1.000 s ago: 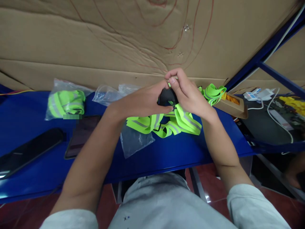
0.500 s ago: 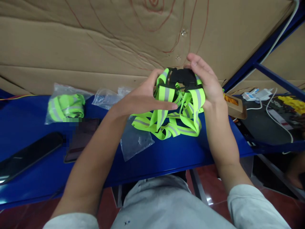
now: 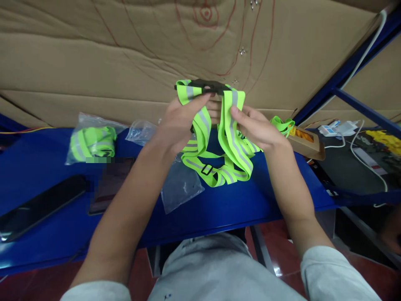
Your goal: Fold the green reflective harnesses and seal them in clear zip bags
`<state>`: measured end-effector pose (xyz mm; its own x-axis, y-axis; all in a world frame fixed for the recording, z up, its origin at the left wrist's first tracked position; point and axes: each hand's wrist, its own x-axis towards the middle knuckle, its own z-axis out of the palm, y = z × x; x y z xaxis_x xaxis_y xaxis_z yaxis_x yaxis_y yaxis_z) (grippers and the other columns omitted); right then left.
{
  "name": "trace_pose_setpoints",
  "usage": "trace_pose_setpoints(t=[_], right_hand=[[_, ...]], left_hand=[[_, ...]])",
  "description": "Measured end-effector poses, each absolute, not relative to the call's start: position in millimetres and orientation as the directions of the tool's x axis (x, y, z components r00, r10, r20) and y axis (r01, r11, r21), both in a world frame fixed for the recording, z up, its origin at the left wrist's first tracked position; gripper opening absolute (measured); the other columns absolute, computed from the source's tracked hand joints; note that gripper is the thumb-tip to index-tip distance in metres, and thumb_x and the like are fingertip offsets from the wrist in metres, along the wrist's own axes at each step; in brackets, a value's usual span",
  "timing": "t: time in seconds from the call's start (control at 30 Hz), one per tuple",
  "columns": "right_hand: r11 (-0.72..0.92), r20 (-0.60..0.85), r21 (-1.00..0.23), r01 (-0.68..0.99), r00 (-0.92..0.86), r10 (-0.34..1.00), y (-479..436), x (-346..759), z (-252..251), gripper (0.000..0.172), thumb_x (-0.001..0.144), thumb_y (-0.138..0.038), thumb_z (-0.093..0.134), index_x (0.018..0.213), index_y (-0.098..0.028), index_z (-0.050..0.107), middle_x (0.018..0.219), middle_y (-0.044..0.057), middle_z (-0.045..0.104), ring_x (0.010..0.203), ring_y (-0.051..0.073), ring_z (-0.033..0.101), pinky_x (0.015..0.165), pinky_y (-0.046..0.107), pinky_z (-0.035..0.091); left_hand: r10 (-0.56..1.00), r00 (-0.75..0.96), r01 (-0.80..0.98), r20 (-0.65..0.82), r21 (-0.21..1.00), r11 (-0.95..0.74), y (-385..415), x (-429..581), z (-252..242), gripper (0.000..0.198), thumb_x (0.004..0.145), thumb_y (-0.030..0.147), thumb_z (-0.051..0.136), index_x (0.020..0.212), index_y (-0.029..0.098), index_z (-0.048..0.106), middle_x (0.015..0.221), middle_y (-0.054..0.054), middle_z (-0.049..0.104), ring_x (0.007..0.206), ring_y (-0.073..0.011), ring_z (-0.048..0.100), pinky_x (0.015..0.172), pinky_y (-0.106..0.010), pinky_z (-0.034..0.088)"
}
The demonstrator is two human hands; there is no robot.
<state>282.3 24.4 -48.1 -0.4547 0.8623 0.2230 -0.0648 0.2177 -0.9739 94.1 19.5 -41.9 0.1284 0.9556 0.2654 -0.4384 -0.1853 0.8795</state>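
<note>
Both hands hold up a neon-green reflective strap harness with grey stripes and a black buckle at its top. My left hand pinches the left band just under the buckle. My right hand grips the right band between thumb and fingers. The lower loops of the harness, with a small black slider, hang down and rest on the blue table.
A bagged green harness lies at the left. Empty clear bags sit by my left arm. Two dark phones lie on the left. Another green strap and a cardboard box are at the right, with cables beyond. Cardboard wall behind.
Both hands lifted the harness higher off the table. The buckle rose above the fingers and the bands now hang stretched out beneath it, gripped one in each hand.
</note>
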Motion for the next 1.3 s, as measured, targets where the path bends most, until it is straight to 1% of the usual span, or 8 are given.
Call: trace_pose_setpoints(t=[0.1,0.2,0.4,0.57,0.73,0.97,1.17,1.3], right_hand=[[0.319,0.283,-0.948,0.021,-0.409,0.867,19,280,-44,0.039,0.089,-0.06,0.076,0.105,-0.025,0.071,0.099,0.001,0.074,0.113,0.022,0.071,0.106,0.042,0.061],[0.357,0.294,-0.929,0.099,-0.387,0.874,14,283,-40,0.04,0.089,-0.062,0.075,0.101,-0.024,0.07,0.094,0.001,0.071,0.118,0.024,0.068,0.101,0.042,0.063],[0.365,0.302,-0.923,0.12,-0.362,0.882,14,282,-45,0.037,0.092,-0.059,0.072,0.109,-0.027,0.072,0.103,0.001,0.073,0.121,0.025,0.066,0.098,0.044,0.064],[0.359,0.321,-0.929,0.09,-0.286,0.903,19,277,-50,0.045,0.095,-0.067,0.063,0.114,-0.027,0.072,0.106,0.002,0.074,0.121,0.026,0.068,0.096,0.047,0.065],[0.396,0.346,-0.912,0.109,-0.316,0.884,17,270,-52,0.059,0.096,-0.075,0.052,0.124,-0.027,0.072,0.122,0.003,0.075,0.133,0.027,0.064,0.109,0.048,0.058],[0.571,0.472,-0.744,0.347,-0.332,0.817,28,269,-58,0.068,0.099,-0.077,0.042,0.123,-0.022,0.074,0.129,0.007,0.073,0.129,0.028,0.065,0.115,0.048,0.053],[0.692,0.587,-0.535,0.485,-0.376,0.717,20,300,-28,0.092,0.077,-0.071,0.081,0.155,-0.035,0.05,0.154,0.008,0.058,0.143,0.033,0.053,0.118,0.05,0.048],[0.698,0.497,-0.437,0.568,-0.495,0.713,0,300,-17,0.048,0.089,-0.063,0.074,0.122,-0.028,0.076,0.116,0.005,0.076,0.112,0.028,0.07,0.102,0.042,0.054]], left_hand=[[0.863,0.322,-0.366,0.389,0.892,-0.266,12,93,-41,0.029,0.081,0.029,0.085,0.105,0.016,0.074,0.105,-0.007,0.077,0.107,-0.0278,0.075,0.095,-0.041,0.061],[0.856,0.263,-0.314,0.445,0.878,-0.36,9,94,-43,0.036,0.075,0.033,0.091,0.104,0.018,0.076,0.104,-0.003,0.077,0.114,-0.0291,0.072,0.101,-0.041,0.058],[0.894,0.182,-0.277,0.409,0.894,-0.353,15,100,-52,0.026,0.079,0.035,0.086,0.099,0.022,0.077,0.105,-0.002,0.079,0.11,-0.0261,0.072,0.103,-0.043,0.057],[0.845,0.381,-0.308,0.376,0.913,-0.267,15,99,-53,0.045,0.077,0.036,0.088,0.116,0.018,0.074,0.116,-0.008,0.079,0.118,-0.0308,0.072,0.104,-0.044,0.058],[0.861,0.337,-0.257,0.38,0.917,-0.304,22,97,-60,0.053,0.073,0.035,0.092,0.118,0.014,0.073,0.124,-0.011,0.077,0.12,-0.0324,0.072,0.106,-0.046,0.058],[0.87,0.359,-0.231,0.339,0.935,-0.269,31,101,-77,0.061,0.068,0.032,0.093,0.124,0.019,0.073,0.13,-0.008,0.075,0.128,-0.0296,0.068,0.111,-0.045,0.054],[0.856,0.438,-0.169,0.274,0.96,-0.221,31,103,-81,0.058,0.072,0.03,0.09,0.127,0.02,0.072,0.13,-0.007,0.076,0.125,-0.0273,0.069,0.109,-0.043,0.055],[0.824,0.528,0.002,0.205,0.97,-0.243,26,103,-76,0.043,0.073,0.026,0.088,0.114,0.019,0.076,0.119,-0.005,0.078,0.118,-0.0286,0.071,0.103,-0.043,0.057]])
